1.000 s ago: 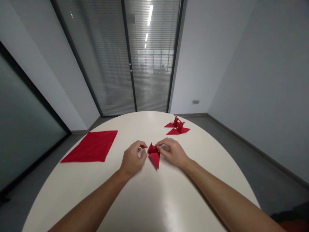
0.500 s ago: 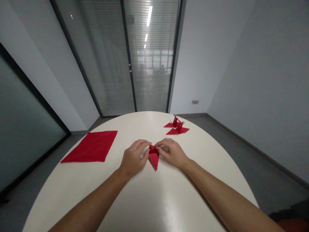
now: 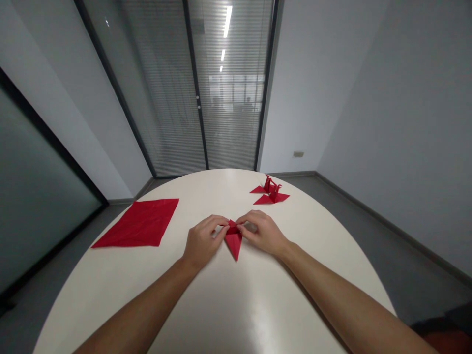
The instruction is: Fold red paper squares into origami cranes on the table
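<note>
Folded red paper [image 3: 233, 242]: kinda flatter up top
Left hand [image 3: 205, 241]: now pinching left edge, was off it
Right hand [image 3: 264, 232]: still pinching right edge

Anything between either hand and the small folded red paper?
Nothing visible. The left hand and right hand both have fingertips at the upper part of the folded red paper. The red paper cranes stand beyond the right hand; the flat red sheet lies off to the left.
</note>
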`<action>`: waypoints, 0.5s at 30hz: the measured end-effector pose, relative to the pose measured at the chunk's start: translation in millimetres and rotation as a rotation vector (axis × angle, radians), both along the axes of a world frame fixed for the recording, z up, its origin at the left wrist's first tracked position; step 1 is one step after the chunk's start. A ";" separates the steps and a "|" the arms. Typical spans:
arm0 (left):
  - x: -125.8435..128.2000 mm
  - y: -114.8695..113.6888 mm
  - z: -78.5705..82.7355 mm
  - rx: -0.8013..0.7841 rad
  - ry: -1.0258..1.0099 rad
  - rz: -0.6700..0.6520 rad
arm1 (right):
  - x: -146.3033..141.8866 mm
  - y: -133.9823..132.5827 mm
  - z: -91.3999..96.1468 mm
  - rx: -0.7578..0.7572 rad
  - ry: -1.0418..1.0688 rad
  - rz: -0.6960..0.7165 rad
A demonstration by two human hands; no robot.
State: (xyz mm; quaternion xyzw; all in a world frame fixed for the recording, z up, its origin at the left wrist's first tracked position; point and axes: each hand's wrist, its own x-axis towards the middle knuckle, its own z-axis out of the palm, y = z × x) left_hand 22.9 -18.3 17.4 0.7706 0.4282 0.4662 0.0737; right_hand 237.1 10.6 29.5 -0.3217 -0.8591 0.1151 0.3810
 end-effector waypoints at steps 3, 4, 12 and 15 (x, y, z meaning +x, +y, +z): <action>1.7 -0.2 0.2 -0.017 -0.035 0.002 | -0.2 -0.3 -0.6 -0.011 0.010 0.011; 2.2 -0.1 0.1 -0.024 -0.043 0.005 | -0.2 -0.2 -1.0 -0.019 0.015 0.012; 5.3 -2.0 -0.2 -0.092 -0.084 0.025 | -0.6 0.8 -2.6 -0.091 0.018 -0.020; 4.9 -2.5 -2.0 -0.131 -0.088 0.017 | -0.4 1.2 -3.4 -0.119 0.023 -0.024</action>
